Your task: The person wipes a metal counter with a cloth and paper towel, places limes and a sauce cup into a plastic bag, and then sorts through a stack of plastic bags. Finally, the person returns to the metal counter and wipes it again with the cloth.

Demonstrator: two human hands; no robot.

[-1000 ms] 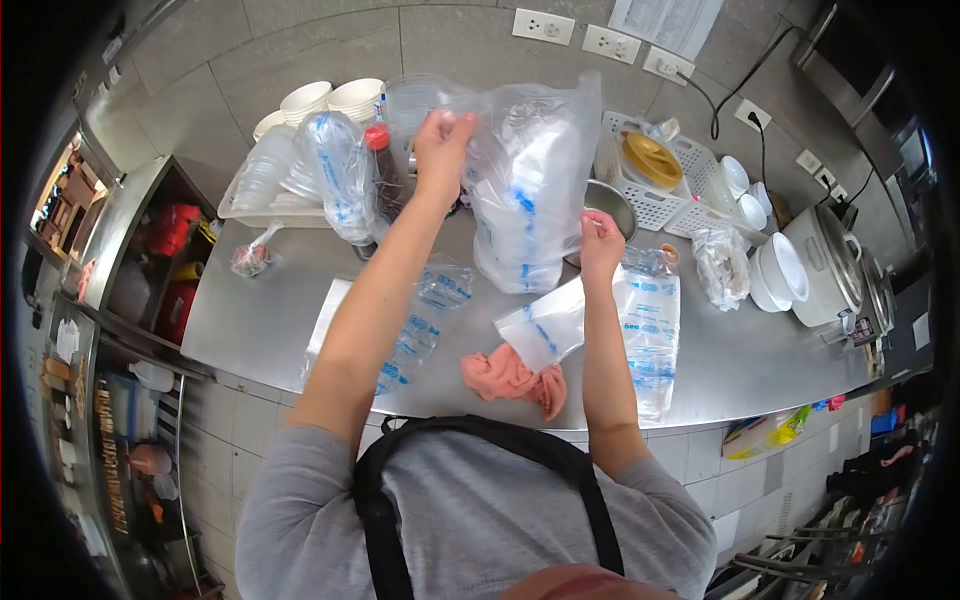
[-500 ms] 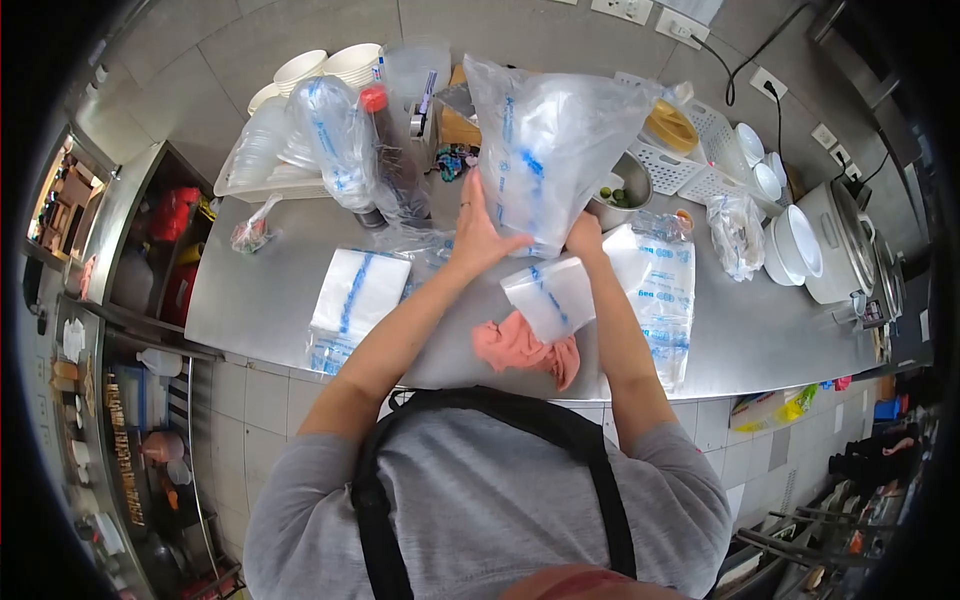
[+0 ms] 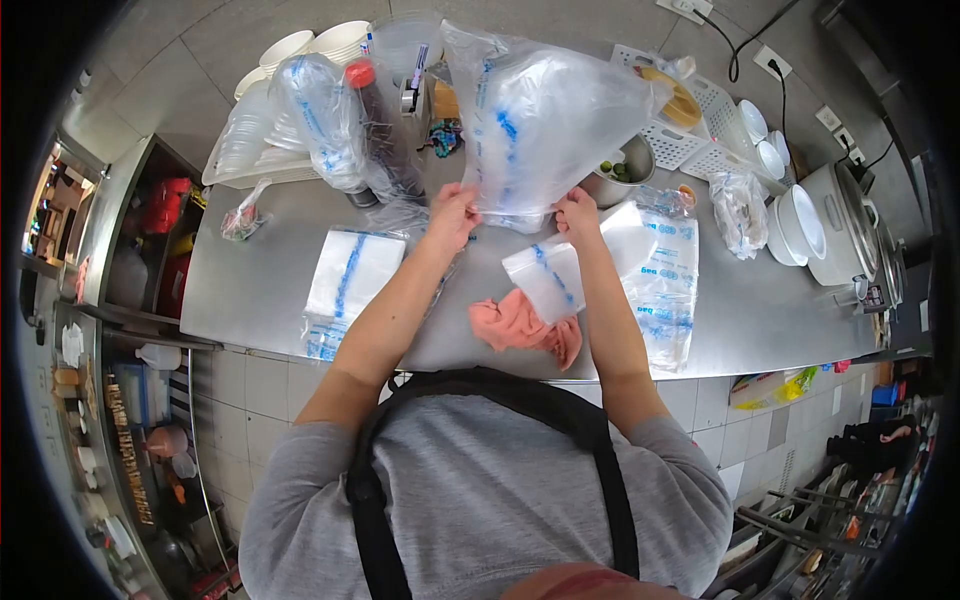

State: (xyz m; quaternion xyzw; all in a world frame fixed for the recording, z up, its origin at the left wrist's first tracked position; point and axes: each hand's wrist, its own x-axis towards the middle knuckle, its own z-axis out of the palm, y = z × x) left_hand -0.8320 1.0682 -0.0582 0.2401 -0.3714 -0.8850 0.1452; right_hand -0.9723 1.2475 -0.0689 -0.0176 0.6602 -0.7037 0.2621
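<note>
A large clear plastic bag (image 3: 545,110) with blue print stands puffed up at the back middle of the steel table. My left hand (image 3: 456,216) is closed on its lower left corner, and my right hand (image 3: 577,214) pinches the lower right corner. Just below my right hand lies a stack of folded plastic bags (image 3: 545,278) with a blue stripe, partly over a crumpled pink cloth (image 3: 525,330). Another stack of bags (image 3: 355,275) rests left of my left forearm. To the right of my right forearm are flat printed bags (image 3: 668,285).
Bagged lids (image 3: 325,130), a red-capped bottle (image 3: 362,75) and stacked white bowls (image 3: 340,42) stand at the back left. A metal bowl (image 3: 635,175) with green fruit, white baskets (image 3: 675,145) and a large pot (image 3: 840,235) stand rightward.
My left hand has gone from lying spread against the bag's side to gripping its lower left corner. My right hand has shifted slightly left and keeps hold of the lower edge.
</note>
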